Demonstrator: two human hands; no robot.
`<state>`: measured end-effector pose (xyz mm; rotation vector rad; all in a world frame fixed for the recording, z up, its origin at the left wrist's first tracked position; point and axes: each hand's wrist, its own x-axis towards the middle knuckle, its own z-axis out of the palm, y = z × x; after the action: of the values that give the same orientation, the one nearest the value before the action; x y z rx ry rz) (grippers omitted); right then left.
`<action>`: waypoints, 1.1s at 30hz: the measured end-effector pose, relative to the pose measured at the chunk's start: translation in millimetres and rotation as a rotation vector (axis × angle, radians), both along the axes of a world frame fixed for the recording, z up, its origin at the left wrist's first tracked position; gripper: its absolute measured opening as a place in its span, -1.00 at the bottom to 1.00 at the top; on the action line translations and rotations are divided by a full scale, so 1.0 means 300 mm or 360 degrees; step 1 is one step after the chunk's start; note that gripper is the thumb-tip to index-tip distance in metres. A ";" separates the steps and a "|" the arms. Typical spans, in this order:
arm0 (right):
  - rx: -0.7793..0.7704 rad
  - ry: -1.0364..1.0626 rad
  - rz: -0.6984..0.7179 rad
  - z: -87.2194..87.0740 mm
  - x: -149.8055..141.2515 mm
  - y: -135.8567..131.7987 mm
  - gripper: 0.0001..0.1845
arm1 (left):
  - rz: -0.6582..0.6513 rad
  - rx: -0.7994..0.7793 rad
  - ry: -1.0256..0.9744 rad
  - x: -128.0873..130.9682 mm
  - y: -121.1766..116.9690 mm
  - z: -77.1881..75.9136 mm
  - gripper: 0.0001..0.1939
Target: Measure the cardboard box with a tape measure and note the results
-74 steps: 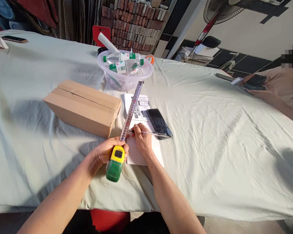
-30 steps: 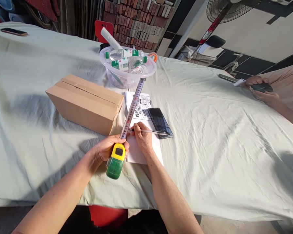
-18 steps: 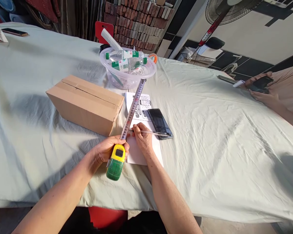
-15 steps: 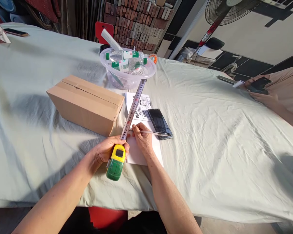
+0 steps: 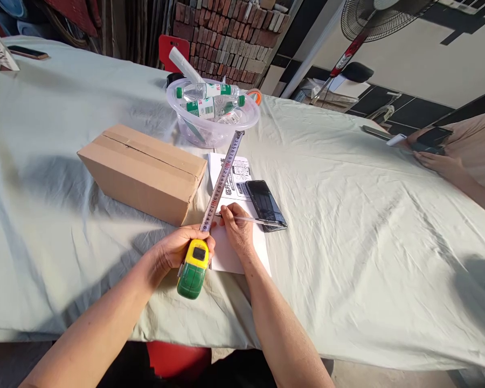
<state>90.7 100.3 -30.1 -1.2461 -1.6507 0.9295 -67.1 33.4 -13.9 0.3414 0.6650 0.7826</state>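
My left hand is closed on a green and yellow tape measure, its thumb over the blade near the case. The pulled-out blade slants away over a printed sheet of paper toward the plastic basin. In my right hand a thin clear pen is pinched, its tip by the blade's right edge above the paper. A black smartphone lies at the sheet's right side, under the pen's back end. Left of the paper sits a closed cardboard box, just beyond my left hand.
A clear plastic basin with several bottles stands behind the paper. Another phone and a printed card lie at far left. At right, a person's hands hold a dark device. A fan stands behind the cloth-covered table.
The whole view has shifted very slightly. Both hands, the tape measure and the pen keep nearly the same places.
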 end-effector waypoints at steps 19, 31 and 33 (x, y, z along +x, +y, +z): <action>-0.0025 -0.0128 -0.0042 0.005 -0.008 -0.001 -0.69 | -0.0006 0.0009 -0.0047 0.000 0.001 -0.008 -0.92; 0.0008 -0.0223 -0.0047 -0.006 -0.006 0.005 -0.67 | -0.0042 0.0075 -0.0001 -0.002 0.002 -0.011 -0.82; 0.0016 -0.0236 -0.0052 -0.006 -0.007 0.006 -0.67 | -0.0035 0.0072 0.0002 -0.002 0.001 -0.010 -0.83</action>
<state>88.8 102.0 -31.9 -1.3589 -1.7424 0.8247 -67.6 33.8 -16.9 0.3900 0.6442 0.7774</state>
